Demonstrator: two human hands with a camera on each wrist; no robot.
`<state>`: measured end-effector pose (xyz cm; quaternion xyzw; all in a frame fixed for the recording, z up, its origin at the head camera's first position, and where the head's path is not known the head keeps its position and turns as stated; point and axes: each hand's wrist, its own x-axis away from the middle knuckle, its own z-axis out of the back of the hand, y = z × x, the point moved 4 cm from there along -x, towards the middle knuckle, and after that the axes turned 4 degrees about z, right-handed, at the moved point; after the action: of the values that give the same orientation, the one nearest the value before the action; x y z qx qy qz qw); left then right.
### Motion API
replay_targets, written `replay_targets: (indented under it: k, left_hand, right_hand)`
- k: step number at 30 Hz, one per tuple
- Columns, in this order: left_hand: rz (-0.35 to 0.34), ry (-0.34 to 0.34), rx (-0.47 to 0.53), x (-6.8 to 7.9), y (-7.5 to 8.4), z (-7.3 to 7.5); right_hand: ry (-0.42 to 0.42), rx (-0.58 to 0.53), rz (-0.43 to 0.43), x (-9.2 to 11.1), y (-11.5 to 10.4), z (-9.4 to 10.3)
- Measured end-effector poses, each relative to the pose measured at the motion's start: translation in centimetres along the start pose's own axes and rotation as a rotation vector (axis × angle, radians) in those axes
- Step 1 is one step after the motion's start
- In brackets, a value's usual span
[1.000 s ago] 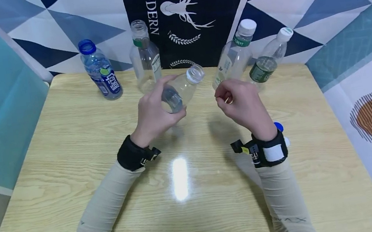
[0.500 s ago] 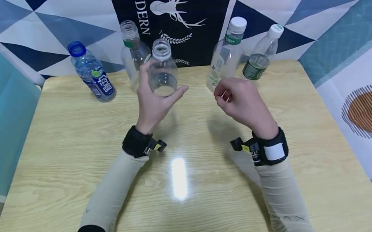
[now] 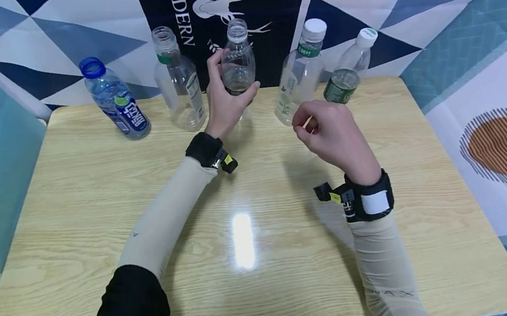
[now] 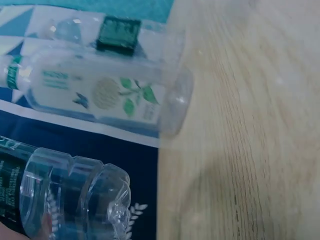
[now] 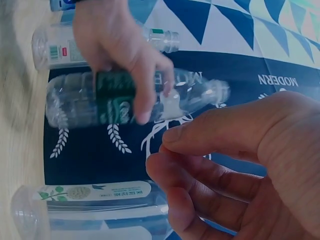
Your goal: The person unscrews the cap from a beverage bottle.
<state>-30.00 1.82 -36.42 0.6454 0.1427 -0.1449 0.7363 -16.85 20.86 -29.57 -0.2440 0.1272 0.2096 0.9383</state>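
Observation:
My left hand (image 3: pixel 223 98) grips a clear plastic bottle (image 3: pixel 238 58) around its lower middle. This uncapped bottle stands nearly upright near the table's back edge, and a dark green label (image 5: pixel 115 97) shows on it in the right wrist view. Its base seems slightly above the tabletop. My right hand (image 3: pixel 331 126) hovers in front of a taller clear bottle (image 3: pixel 298 85) with a white cap. In the right wrist view, the loosely curled fingers (image 5: pixel 220 185) and thumb lie close together. Nothing is visible between them.
Left of the held bottle are an uncapped clear bottle (image 3: pixel 181 93) and a blue-tinted bottle (image 3: pixel 117 104) with a blue rim. A small white-capped bottle (image 3: pixel 348 71) with a green label is at the back right. Patterned cloth (image 3: pixel 92 29) hangs behind the wooden table (image 3: pixel 276 294).
My left hand has turned the bottle from tilted to nearly upright and carried it right and back, between the other clear bottles. My right hand has stayed almost still. The head view has shifted slightly.

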Motion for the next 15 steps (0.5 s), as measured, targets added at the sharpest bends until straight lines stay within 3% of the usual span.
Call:
replay_targets:
  k: [6,15]
  left_hand:
    - [0.12,-0.018,-0.076,-1.2,-1.5,-0.7]
    - [0.183,-0.034,-0.108,-1.3,-3.4,-1.4]
  right_hand:
    - [-0.008,-0.004,-0.007,-0.2,-0.2,-0.2]
    - [-0.016,0.011,0.016,-0.3,-0.1,-0.5]
